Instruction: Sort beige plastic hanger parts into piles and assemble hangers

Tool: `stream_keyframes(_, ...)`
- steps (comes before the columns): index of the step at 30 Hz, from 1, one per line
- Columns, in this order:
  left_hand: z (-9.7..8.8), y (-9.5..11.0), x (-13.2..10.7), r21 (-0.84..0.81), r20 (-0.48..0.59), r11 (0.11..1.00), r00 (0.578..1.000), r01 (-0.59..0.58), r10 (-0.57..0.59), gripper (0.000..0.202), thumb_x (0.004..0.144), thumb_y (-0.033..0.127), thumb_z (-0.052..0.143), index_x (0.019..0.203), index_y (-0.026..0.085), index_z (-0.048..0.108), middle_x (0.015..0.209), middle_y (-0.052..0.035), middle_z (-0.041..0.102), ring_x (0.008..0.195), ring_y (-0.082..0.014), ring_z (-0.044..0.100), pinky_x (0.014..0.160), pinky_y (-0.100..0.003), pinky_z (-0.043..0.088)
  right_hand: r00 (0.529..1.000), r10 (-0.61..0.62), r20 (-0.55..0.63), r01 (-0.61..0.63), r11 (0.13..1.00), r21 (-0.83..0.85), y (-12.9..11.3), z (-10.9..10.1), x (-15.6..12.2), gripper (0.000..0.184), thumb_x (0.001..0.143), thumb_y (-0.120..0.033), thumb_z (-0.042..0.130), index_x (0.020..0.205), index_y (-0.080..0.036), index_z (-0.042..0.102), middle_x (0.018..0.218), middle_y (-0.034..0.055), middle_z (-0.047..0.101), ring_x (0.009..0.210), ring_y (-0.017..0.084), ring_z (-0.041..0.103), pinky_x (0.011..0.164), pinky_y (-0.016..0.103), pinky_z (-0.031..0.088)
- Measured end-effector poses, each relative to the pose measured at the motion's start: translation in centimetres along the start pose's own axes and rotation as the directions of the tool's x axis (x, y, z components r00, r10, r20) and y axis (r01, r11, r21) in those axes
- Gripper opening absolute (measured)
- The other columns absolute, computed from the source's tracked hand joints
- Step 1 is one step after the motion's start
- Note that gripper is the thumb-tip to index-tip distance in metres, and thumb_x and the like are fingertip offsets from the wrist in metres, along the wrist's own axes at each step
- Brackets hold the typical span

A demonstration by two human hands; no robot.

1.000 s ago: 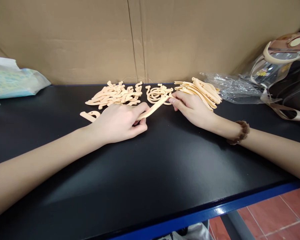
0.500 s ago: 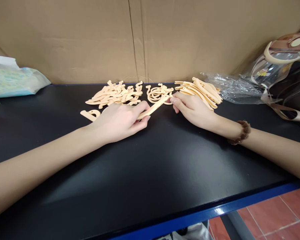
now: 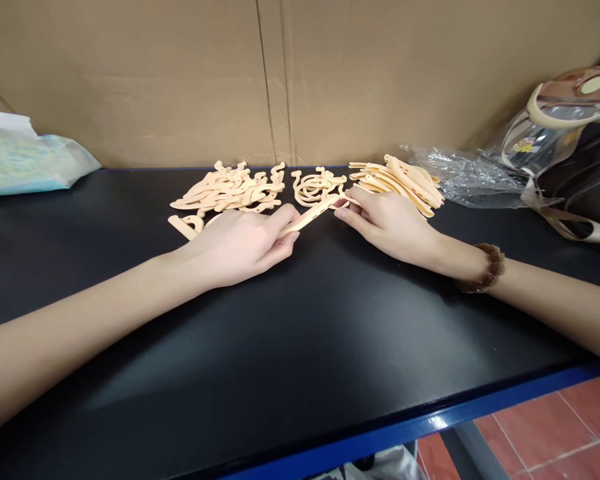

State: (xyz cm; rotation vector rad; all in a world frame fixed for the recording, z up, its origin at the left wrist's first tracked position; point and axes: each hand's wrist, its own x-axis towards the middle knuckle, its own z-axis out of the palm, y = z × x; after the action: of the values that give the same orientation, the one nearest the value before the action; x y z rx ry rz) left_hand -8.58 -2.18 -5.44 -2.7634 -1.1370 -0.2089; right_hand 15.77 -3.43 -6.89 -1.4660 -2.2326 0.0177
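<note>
My left hand (image 3: 245,243) is closed around a beige plastic clothes-hanger piece (image 3: 310,217), a slotted bar tilted up to the right. Its other end, with a looped part (image 3: 186,227), sticks out left of the hand. My right hand (image 3: 387,223) is at the bar's far tip, fingers pinched on a thin beige piece (image 3: 351,199). Whether this is a separate hook or part of the bar, I cannot tell. Just behind lie curled hanger hooks (image 3: 313,189). Beyond my left hand is a heap of curved hanger pieces (image 3: 230,188); behind my right, a stack of long hanger arms (image 3: 405,180).
The black tabletop (image 3: 290,360) has a blue front edge (image 3: 430,423). Cardboard (image 3: 155,80) stands along the back. A tissue pack (image 3: 35,157) is at the left; crumpled clear plastic (image 3: 460,177), a drinking bottle (image 3: 555,120) and a dark bag (image 3: 587,180) are at the right.
My right thumb has dropped away from the bar's tip, and a thin beige piece now shows at the right fingers. The left hand and its bar have shifted only slightly.
</note>
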Motion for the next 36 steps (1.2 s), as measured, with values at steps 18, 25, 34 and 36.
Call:
stream_keyframes(18,0.0,-0.1,0.1,-0.015,0.001,1.0,1.0,-0.022,0.022,0.027,0.092,0.039,0.031,0.1,0.024,0.053,0.06,0.0028,0.06,0.047,-0.0151,0.054,0.049,-0.024,0.032,1.0,-0.009,0.008,0.01,0.994,-0.113,-1.0,-0.1,-0.2,0.043,0.101,-0.043,0.03,0.086,-0.017,0.061,0.07,0.0051,0.061,0.063,0.017,0.052,0.06,0.029,0.03)
stream_keyframes(25,0.6,-0.3,0.1,-0.039,-0.067,0.998,0.996,-0.053,0.05,0.035,0.096,0.043,0.027,0.1,0.02,0.053,0.061,0.0018,0.059,0.05,-0.0165,0.057,0.05,-0.025,0.032,0.989,-0.114,0.093,0.127,0.979,-0.158,-2.0,-0.3,-0.4,0.04,0.102,-0.04,0.025,0.09,-0.017,0.056,0.075,0.0064,0.062,0.064,0.018,0.053,0.059,0.029,0.029)
stream_keyframes(34,-0.2,0.5,0.0,-0.167,-0.051,0.986,0.999,-0.016,0.008,0.033,0.098,0.046,0.03,0.103,0.021,0.051,0.063,0.0033,0.062,0.052,-0.015,0.056,0.055,-0.024,0.036,0.96,-0.232,0.158,0.253,0.959,-0.126,-1.6,-0.2,-0.6,0.04,0.102,-0.043,0.026,0.093,-0.017,0.055,0.075,0.0059,0.062,0.066,0.019,0.054,0.059,0.029,0.029)
stream_keyframes(36,-0.2,0.7,-0.1,-0.209,-0.044,0.978,0.999,0.001,-0.01,0.032,0.098,0.046,0.032,0.103,0.021,0.051,0.061,0.0038,0.059,0.052,-0.0147,0.055,0.057,-0.024,0.037,0.96,-0.233,0.157,0.248,0.965,-0.083,-1.5,-0.2,-0.7,0.04,0.102,-0.044,0.026,0.092,-0.017,0.054,0.074,0.0043,0.06,0.063,0.017,0.052,0.059,0.029,0.028)
